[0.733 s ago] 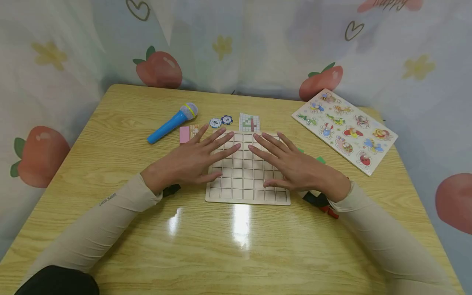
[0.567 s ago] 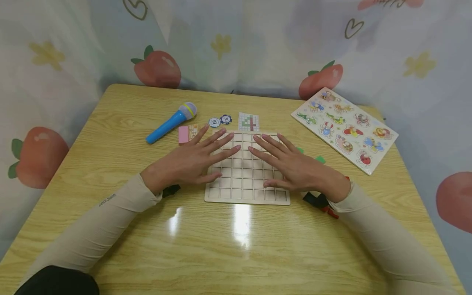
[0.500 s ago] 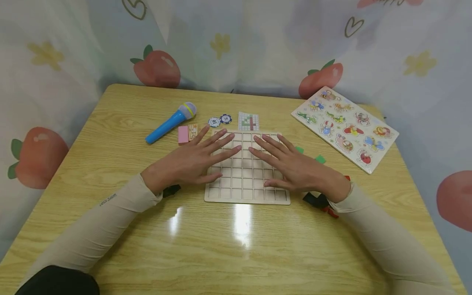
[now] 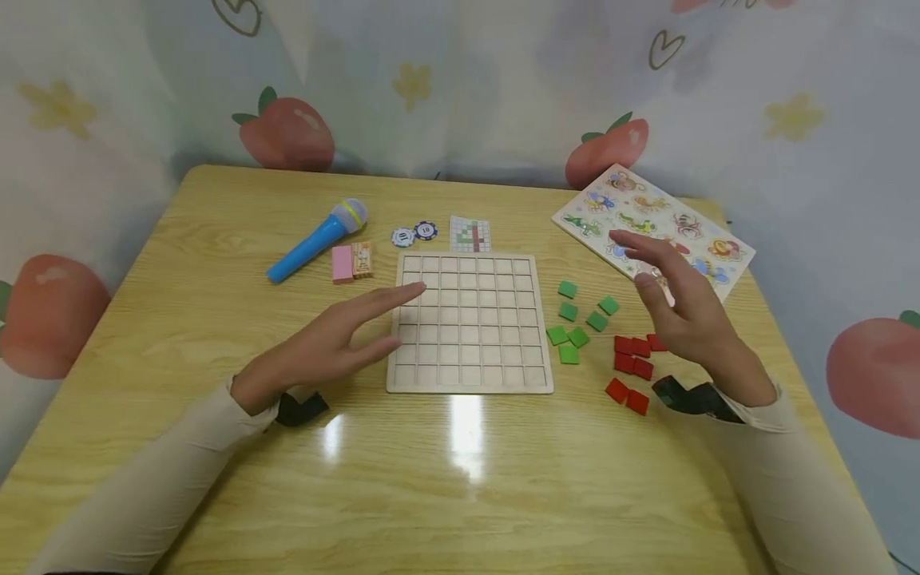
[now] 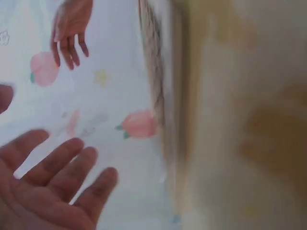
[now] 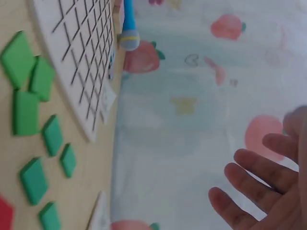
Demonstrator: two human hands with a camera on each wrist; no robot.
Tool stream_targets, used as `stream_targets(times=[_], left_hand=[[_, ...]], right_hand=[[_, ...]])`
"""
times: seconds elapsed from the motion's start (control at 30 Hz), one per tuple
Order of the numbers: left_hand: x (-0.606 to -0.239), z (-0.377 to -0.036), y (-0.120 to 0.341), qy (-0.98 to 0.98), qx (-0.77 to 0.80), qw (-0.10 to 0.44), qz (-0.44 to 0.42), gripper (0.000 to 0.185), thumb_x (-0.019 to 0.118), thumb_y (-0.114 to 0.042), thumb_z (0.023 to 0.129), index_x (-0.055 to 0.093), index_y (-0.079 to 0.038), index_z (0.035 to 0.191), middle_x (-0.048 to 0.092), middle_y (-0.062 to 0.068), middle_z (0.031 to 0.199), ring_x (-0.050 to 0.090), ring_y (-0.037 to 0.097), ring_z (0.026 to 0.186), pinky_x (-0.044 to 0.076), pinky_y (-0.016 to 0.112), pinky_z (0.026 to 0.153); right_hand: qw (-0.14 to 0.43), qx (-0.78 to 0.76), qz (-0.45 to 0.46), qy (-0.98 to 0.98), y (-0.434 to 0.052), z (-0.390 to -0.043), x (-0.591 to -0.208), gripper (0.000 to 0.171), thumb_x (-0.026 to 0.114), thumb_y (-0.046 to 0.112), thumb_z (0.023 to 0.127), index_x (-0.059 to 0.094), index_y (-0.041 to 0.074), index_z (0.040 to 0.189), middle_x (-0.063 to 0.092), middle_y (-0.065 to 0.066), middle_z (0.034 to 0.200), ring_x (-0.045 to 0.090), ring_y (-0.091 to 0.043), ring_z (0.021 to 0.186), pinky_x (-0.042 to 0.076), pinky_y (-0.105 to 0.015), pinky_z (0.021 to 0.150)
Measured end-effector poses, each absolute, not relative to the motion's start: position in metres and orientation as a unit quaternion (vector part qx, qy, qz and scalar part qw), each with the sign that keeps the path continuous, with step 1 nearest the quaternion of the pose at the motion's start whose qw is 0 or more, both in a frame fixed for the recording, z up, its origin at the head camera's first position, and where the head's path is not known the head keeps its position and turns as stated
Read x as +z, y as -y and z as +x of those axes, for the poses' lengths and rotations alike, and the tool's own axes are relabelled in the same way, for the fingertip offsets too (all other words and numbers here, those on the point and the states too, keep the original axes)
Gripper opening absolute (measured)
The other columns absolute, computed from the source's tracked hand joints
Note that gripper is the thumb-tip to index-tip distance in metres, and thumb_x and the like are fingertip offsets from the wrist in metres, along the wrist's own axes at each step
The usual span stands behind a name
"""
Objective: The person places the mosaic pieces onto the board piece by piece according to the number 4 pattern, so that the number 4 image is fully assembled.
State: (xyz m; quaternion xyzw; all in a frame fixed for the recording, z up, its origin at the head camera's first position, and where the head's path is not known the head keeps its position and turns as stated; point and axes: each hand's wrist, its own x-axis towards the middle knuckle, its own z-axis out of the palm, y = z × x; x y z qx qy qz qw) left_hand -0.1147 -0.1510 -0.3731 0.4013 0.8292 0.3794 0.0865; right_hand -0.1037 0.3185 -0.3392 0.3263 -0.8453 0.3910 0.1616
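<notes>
A pale wooden grid board (image 4: 470,323) lies flat in the middle of the table, its squares bare. My left hand (image 4: 327,343) is over the board's left edge, fingers straight and thumb apart, holding nothing. Raised at the right, my right hand (image 4: 686,315) has relaxed fingers with nothing between them and overlaps the insect puzzle board (image 4: 719,247) in the head view. Between the grid board and that hand lie several green square tiles (image 4: 577,337). Several red square tiles (image 4: 632,363) lie nearer to the right wrist. Green tiles (image 6: 25,112) also show in the right wrist view.
Behind the grid board lies a small pattern card (image 4: 470,235) with green and red squares. To its left are two poker chips (image 4: 426,231), a small pink box (image 4: 343,264) and a blue toy microphone (image 4: 309,249). A printed curtain (image 4: 489,96) hangs behind the table.
Both hands have moved apart from over the grid board, the left leftward and the right to the right. The green and red tiles are now uncovered. The head view has shifted slightly.
</notes>
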Motion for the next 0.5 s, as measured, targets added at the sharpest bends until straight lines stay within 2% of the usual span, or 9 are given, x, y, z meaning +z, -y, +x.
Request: stream_targets(times=[0.07, 0.13, 0.23, 0.3, 0.37, 0.43, 0.5], left_hand=[[-0.383, -0.107, 0.156, -0.798, 0.463, 0.116, 0.369, 0.064, 0.059, -0.014, 0.110, 0.035, -0.027, 0.168, 0.039, 0.000, 0.173, 0.038, 0.020, 0.161, 0.036, 0.030, 0.131], [-0.391, -0.101, 0.159, -0.764, 0.530, 0.147, 0.338, 0.061, 0.054, -0.010, 0.112, 0.036, -0.025, 0.168, 0.041, 0.004, 0.172, 0.039, 0.022, 0.160, 0.037, 0.022, 0.129], [-0.405, -0.100, 0.163, -0.749, 0.560, 0.158, 0.316, 0.058, 0.051, -0.009, 0.112, 0.036, -0.020, 0.168, 0.044, 0.007, 0.171, 0.043, 0.026, 0.158, 0.037, 0.015, 0.125], [-0.414, -0.102, 0.166, -0.781, 0.515, 0.128, 0.330, 0.060, 0.057, -0.011, 0.110, 0.037, -0.018, 0.167, 0.046, 0.008, 0.169, 0.044, 0.028, 0.157, 0.034, 0.014, 0.127], [-0.421, -0.105, 0.168, -0.821, 0.444, 0.089, 0.348, 0.066, 0.065, -0.016, 0.107, 0.037, -0.017, 0.167, 0.045, 0.009, 0.169, 0.042, 0.030, 0.158, 0.033, 0.023, 0.131], [-0.426, -0.108, 0.167, -0.850, 0.379, 0.059, 0.361, 0.075, 0.073, -0.023, 0.102, 0.036, -0.017, 0.167, 0.041, 0.009, 0.172, 0.035, 0.032, 0.162, 0.032, 0.039, 0.134], [-0.430, -0.110, 0.165, -0.867, 0.332, 0.052, 0.367, 0.089, 0.080, -0.034, 0.098, 0.030, -0.019, 0.170, 0.032, 0.010, 0.176, 0.024, 0.033, 0.166, 0.031, 0.054, 0.134]], right_hand=[[0.177, 0.424, 0.297, 0.837, -0.328, -0.099, -0.345, 0.044, 0.047, -0.006, 0.108, 0.050, -0.007, 0.152, 0.059, -0.017, 0.154, 0.058, -0.015, 0.142, 0.046, -0.023, 0.120], [0.179, 0.452, 0.265, 0.833, -0.337, -0.095, -0.355, 0.046, 0.047, -0.015, 0.104, 0.053, -0.008, 0.149, 0.062, -0.016, 0.149, 0.061, -0.016, 0.138, 0.049, -0.021, 0.116], [0.170, 0.483, 0.217, 0.831, -0.347, -0.095, -0.375, 0.044, 0.048, -0.017, 0.104, 0.056, -0.008, 0.147, 0.063, -0.018, 0.146, 0.063, -0.016, 0.133, 0.051, -0.018, 0.111], [0.158, 0.479, 0.192, 0.842, -0.353, -0.098, -0.390, 0.043, 0.050, -0.015, 0.104, 0.057, -0.006, 0.146, 0.062, -0.021, 0.145, 0.062, -0.013, 0.131, 0.050, -0.014, 0.109], [0.141, 0.456, 0.167, 0.863, -0.358, -0.101, -0.402, 0.044, 0.051, -0.011, 0.105, 0.058, -0.001, 0.148, 0.060, -0.021, 0.146, 0.061, -0.009, 0.129, 0.049, -0.011, 0.107], [0.121, 0.420, 0.145, 0.888, -0.363, -0.101, -0.410, 0.046, 0.054, -0.008, 0.106, 0.059, 0.006, 0.150, 0.060, -0.017, 0.147, 0.058, -0.004, 0.126, 0.045, -0.007, 0.102], [0.104, 0.381, 0.129, 0.910, -0.367, -0.099, -0.415, 0.048, 0.056, -0.004, 0.106, 0.060, 0.014, 0.151, 0.060, -0.012, 0.148, 0.055, -0.001, 0.121, 0.044, -0.005, 0.096]])
